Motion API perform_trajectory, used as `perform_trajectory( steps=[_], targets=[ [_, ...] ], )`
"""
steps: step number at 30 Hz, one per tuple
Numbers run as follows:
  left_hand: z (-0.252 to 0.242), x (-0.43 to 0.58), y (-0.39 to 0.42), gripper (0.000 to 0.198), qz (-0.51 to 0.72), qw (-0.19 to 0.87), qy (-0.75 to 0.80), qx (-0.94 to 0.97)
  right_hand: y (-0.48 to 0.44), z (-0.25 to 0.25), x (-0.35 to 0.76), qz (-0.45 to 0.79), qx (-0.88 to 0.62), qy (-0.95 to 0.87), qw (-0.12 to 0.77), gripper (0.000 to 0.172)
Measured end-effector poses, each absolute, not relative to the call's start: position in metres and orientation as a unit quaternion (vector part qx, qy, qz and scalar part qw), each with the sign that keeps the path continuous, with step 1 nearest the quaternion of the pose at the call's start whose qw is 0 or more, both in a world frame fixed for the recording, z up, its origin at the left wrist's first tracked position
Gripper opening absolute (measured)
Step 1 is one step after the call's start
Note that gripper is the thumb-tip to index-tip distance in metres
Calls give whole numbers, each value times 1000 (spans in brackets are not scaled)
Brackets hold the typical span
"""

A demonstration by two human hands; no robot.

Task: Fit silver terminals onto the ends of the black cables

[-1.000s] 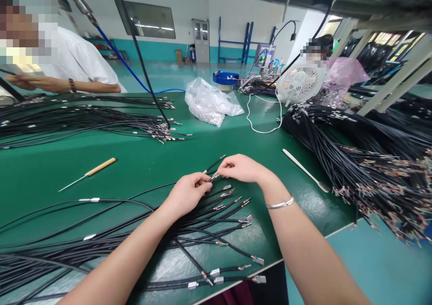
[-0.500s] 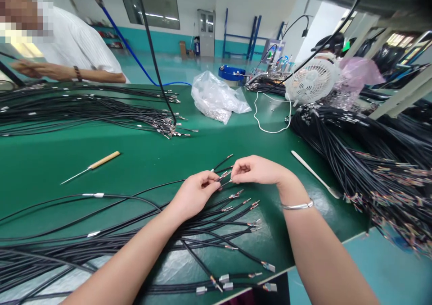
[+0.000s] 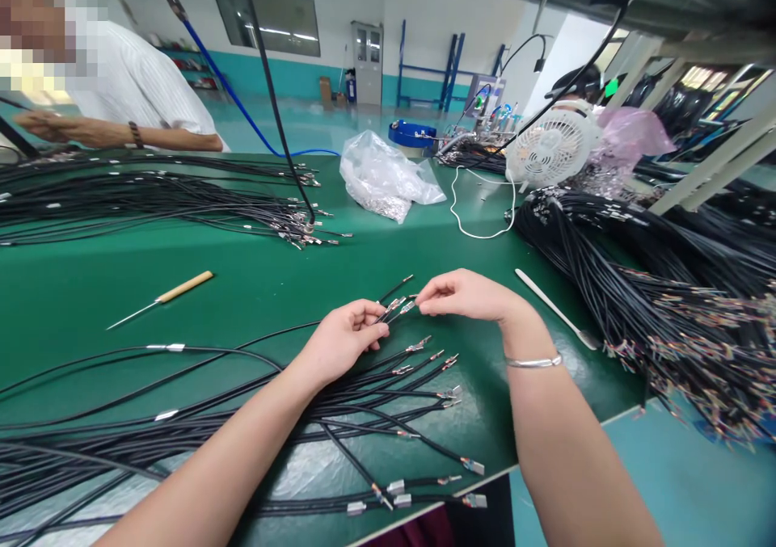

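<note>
My left hand [image 3: 347, 338] is closed around a few thin black cables, whose stripped ends with metal connectors [image 3: 406, 309] stick out past the fingertips. Just to the right, my right hand [image 3: 464, 295] has its thumb and fingers pinched together beside those ends. Whatever lies in that pinch is too small to make out. Below my hands, more black cables [image 3: 369, 410] fan out over the green table, several tipped with silvery connectors [image 3: 473, 466] and small coloured wires.
A wooden-handled awl [image 3: 185, 287] lies to the left, a white brush [image 3: 554, 309] to the right. Farther back are cable bundles [image 3: 182, 199], a clear plastic bag [image 3: 388, 179] and a white fan [image 3: 558, 147]. A thick cable pile [image 3: 667, 288] covers the right side. A co-worker [image 3: 151, 78] sits far left.
My right hand's fingertips have drawn slightly up and away from my left hand, and a silvery connector now shows between them. My left hand keeps its hold; the whole view has shifted slightly.
</note>
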State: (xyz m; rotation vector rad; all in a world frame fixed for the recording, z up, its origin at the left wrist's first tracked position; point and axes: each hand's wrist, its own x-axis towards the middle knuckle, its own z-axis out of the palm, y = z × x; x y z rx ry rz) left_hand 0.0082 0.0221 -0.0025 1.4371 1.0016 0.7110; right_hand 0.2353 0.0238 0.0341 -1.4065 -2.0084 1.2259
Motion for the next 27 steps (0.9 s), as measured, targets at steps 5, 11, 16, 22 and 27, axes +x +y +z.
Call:
perform_trajectory(
  steps=[5, 11, 16, 22, 27],
  targets=[
    [-1, 8, 24, 23, 299, 589, 429, 616, 19, 38, 235, 489, -486, -722, 62, 26],
    [0, 9, 22, 24, 299, 590, 424, 619, 20, 32, 217, 460, -454, -762, 33, 17],
    [2, 6, 18, 24, 299, 626, 399, 600, 19, 34, 217, 448, -449, -757, 159, 14],
    [7, -1, 19, 35, 300, 659, 393, 566, 20, 31, 214, 438, -440, -754, 213, 18],
    [9, -1, 18, 38, 306, 663, 393, 559, 21, 31, 215, 440, -436, -752, 224, 22]
  ],
)
